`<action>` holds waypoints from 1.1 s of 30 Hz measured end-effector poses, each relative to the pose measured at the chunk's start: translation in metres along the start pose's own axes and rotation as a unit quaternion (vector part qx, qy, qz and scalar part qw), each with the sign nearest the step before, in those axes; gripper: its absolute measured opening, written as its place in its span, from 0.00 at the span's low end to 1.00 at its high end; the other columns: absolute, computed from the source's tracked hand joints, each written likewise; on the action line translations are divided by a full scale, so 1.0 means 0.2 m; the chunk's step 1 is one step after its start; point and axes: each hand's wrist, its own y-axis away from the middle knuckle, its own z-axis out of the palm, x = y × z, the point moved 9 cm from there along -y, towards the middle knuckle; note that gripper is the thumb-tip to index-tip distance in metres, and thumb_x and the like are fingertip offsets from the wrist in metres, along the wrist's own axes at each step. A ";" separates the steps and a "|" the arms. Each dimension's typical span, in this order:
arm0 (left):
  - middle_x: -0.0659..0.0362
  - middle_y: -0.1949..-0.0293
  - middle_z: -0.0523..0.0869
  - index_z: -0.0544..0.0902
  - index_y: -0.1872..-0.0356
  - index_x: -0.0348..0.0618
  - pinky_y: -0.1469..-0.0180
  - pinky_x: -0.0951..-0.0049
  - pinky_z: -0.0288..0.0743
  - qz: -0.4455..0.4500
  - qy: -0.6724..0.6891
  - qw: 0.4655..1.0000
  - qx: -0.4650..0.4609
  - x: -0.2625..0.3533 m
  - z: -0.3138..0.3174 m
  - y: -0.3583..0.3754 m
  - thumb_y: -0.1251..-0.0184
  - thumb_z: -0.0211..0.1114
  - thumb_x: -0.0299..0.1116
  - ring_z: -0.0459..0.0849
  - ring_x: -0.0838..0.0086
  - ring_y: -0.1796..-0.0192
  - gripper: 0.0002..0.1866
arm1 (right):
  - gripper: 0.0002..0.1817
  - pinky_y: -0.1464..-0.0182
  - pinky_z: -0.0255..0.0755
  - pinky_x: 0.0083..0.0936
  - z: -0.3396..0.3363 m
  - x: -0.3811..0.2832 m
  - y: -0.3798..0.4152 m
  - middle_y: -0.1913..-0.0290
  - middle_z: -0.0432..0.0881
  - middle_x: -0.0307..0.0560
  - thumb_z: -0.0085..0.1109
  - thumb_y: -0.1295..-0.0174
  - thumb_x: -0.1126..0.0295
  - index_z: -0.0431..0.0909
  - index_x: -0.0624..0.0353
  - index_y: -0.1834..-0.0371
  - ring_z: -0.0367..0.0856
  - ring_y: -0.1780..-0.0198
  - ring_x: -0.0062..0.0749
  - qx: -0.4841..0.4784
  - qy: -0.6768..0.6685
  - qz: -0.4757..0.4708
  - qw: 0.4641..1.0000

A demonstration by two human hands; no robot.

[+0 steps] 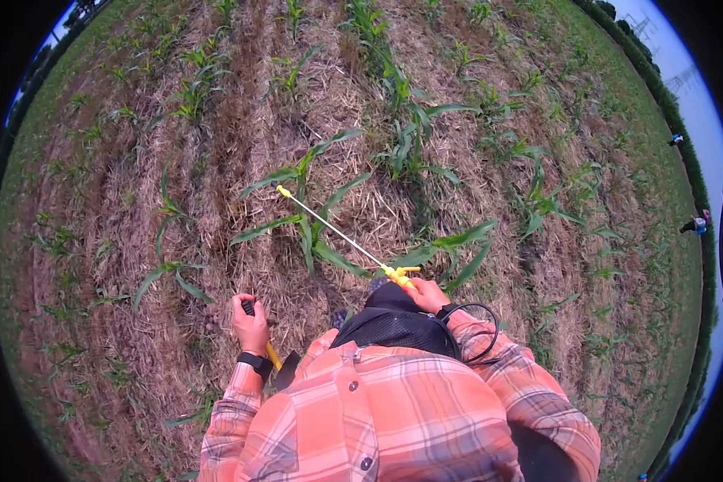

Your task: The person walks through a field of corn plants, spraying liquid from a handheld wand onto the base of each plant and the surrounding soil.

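My right hand [428, 296] is closed around the yellow handle of a spray wand [341, 234]. Its thin white tube reaches forward and left, ending in a yellow nozzle [283, 191] above a young corn plant [307, 229]. From the handle, a black hose [494, 333] loops beside my right forearm. Low on the left, my left hand [251, 328] wraps around the black grip of a pump lever [274, 356], whose yellow bar runs back towards my side. A black mesh bag or cloth [406, 331] lies across my front, between both hands.
Rows of young corn [410, 140] stretch ahead and to both sides. Dry straw [353, 96] covers the soil between them. At the far right edge, a distant person [695, 226] and another small figure [676, 140] stand near a tree line.
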 end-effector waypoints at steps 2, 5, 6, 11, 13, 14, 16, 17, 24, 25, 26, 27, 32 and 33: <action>0.60 0.80 0.71 0.69 0.70 0.41 0.73 0.75 0.66 0.017 -0.021 1.000 0.012 -0.02 0.00 -0.04 0.49 0.56 0.23 0.71 0.75 0.78 0.06 | 0.15 0.64 0.67 0.37 0.05 -0.05 -0.07 0.72 0.77 0.58 0.50 0.45 0.60 0.74 0.60 0.63 0.76 0.67 0.50 -0.060 0.019 -0.013 0.998; 0.61 0.81 0.70 0.69 0.70 0.42 0.74 0.75 0.65 -0.015 -0.025 0.999 0.022 -0.01 0.00 -0.10 0.49 0.56 0.23 0.69 0.76 0.79 0.07 | 0.14 0.73 0.66 0.33 0.11 0.00 -0.21 0.79 0.75 0.54 0.51 0.45 0.58 0.74 0.58 0.65 0.76 0.75 0.42 -0.059 0.029 -0.067 0.996; 0.61 0.81 0.70 0.69 0.70 0.42 0.75 0.74 0.65 -0.012 -0.049 0.998 0.035 0.01 -0.01 -0.13 0.49 0.56 0.23 0.69 0.76 0.79 0.07 | 0.15 0.73 0.66 0.32 0.11 0.03 -0.26 0.79 0.75 0.54 0.51 0.45 0.58 0.74 0.59 0.65 0.76 0.76 0.41 -0.051 0.013 -0.068 0.996; 0.60 0.81 0.69 0.69 0.70 0.43 0.75 0.73 0.64 -0.024 -0.092 0.993 0.065 0.03 0.06 -0.33 0.49 0.57 0.24 0.68 0.75 0.79 0.07 | 0.17 0.69 0.67 0.33 -0.04 0.16 -0.49 0.76 0.77 0.55 0.51 0.45 0.57 0.74 0.62 0.67 0.77 0.72 0.43 -0.039 -0.016 -0.004 0.999; 0.59 0.80 0.70 0.69 0.70 0.42 0.74 0.73 0.65 -0.014 -0.098 0.993 0.057 0.10 0.16 -0.42 0.49 0.56 0.24 0.69 0.74 0.78 0.07 | 0.17 0.69 0.67 0.33 -0.14 0.28 -0.56 0.74 0.78 0.56 0.51 0.46 0.56 0.74 0.62 0.68 0.77 0.71 0.44 -0.010 0.009 0.023 1.000; 0.59 0.79 0.71 0.69 0.70 0.42 0.73 0.72 0.65 -0.005 -0.099 0.994 0.048 0.13 0.23 -0.48 0.49 0.56 0.24 0.69 0.73 0.78 0.06 | 0.17 0.70 0.67 0.32 -0.19 0.34 -0.60 0.76 0.77 0.54 0.51 0.46 0.56 0.74 0.62 0.69 0.77 0.73 0.41 0.002 0.036 0.030 0.999; 0.57 0.77 0.71 0.69 0.69 0.41 0.72 0.72 0.66 -0.007 -0.087 0.996 0.017 0.18 0.37 -0.57 0.49 0.56 0.24 0.70 0.71 0.76 0.07 | 0.16 0.74 0.66 0.28 -0.26 0.47 -0.67 0.80 0.76 0.48 0.52 0.46 0.57 0.74 0.61 0.69 0.75 0.77 0.32 0.015 0.011 0.074 0.997; 0.57 0.77 0.71 0.69 0.69 0.41 0.72 0.72 0.66 -0.002 -0.086 0.996 0.009 0.21 0.44 -0.62 0.49 0.56 0.24 0.70 0.71 0.76 0.07 | 0.16 0.75 0.66 0.27 -0.30 0.53 -0.70 0.81 0.75 0.46 0.52 0.45 0.57 0.74 0.60 0.69 0.74 0.78 0.29 0.030 -0.002 0.091 0.995; 0.57 0.81 0.71 0.69 0.69 0.42 0.74 0.71 0.66 0.086 -0.113 0.990 -0.012 0.54 0.79 -0.88 0.50 0.56 0.23 0.71 0.71 0.79 0.07 | 0.13 0.85 0.60 0.18 -0.62 0.75 -0.83 0.85 0.73 0.37 0.53 0.44 0.59 0.75 0.58 0.70 0.66 0.88 0.17 0.157 -0.198 0.175 0.952; 0.57 0.81 0.71 0.69 0.69 0.42 0.74 0.71 0.66 0.090 -0.111 0.990 -0.016 0.57 0.83 -0.91 0.50 0.56 0.23 0.71 0.71 0.79 0.07 | 0.13 0.85 0.60 0.18 -0.64 0.79 -0.86 0.85 0.73 0.37 0.53 0.44 0.59 0.75 0.58 0.70 0.66 0.88 0.17 0.162 -0.201 0.177 0.950; 0.57 0.81 0.71 0.69 0.69 0.42 0.74 0.72 0.66 0.088 -0.108 0.990 -0.024 0.59 0.88 -0.94 0.50 0.56 0.23 0.72 0.71 0.79 0.07 | 0.12 0.85 0.59 0.17 -0.67 0.84 -0.88 0.85 0.72 0.36 0.52 0.44 0.59 0.75 0.57 0.70 0.65 0.88 0.16 0.189 -0.257 0.186 0.929; 0.57 0.81 0.71 0.69 0.69 0.41 0.74 0.72 0.66 0.085 -0.104 0.990 -0.031 0.60 0.92 -0.97 0.50 0.56 0.23 0.72 0.71 0.79 0.07 | 0.11 0.86 0.58 0.16 -0.71 0.87 -0.90 0.85 0.71 0.35 0.51 0.43 0.59 0.74 0.56 0.71 0.64 0.89 0.15 0.216 -0.312 0.193 0.905; 0.58 0.81 0.71 0.69 0.69 0.41 0.74 0.73 0.66 0.076 -0.096 0.991 -0.044 0.64 1.03 -1.06 0.49 0.56 0.23 0.72 0.74 0.79 0.07 | 0.13 0.92 0.54 0.15 -0.89 0.99 -0.92 0.86 0.68 0.36 0.48 0.42 0.58 0.70 0.56 0.74 0.61 0.91 0.16 0.267 -0.416 0.249 0.833; 0.59 0.81 0.71 0.69 0.69 0.41 0.75 0.74 0.66 0.091 -0.089 0.991 -0.042 0.66 1.03 -1.08 0.49 0.56 0.23 0.71 0.76 0.79 0.07 | 0.12 0.92 0.54 0.16 -0.92 1.01 -0.91 0.85 0.68 0.37 0.48 0.42 0.59 0.69 0.57 0.72 0.60 0.91 0.17 0.284 -0.453 0.253 0.806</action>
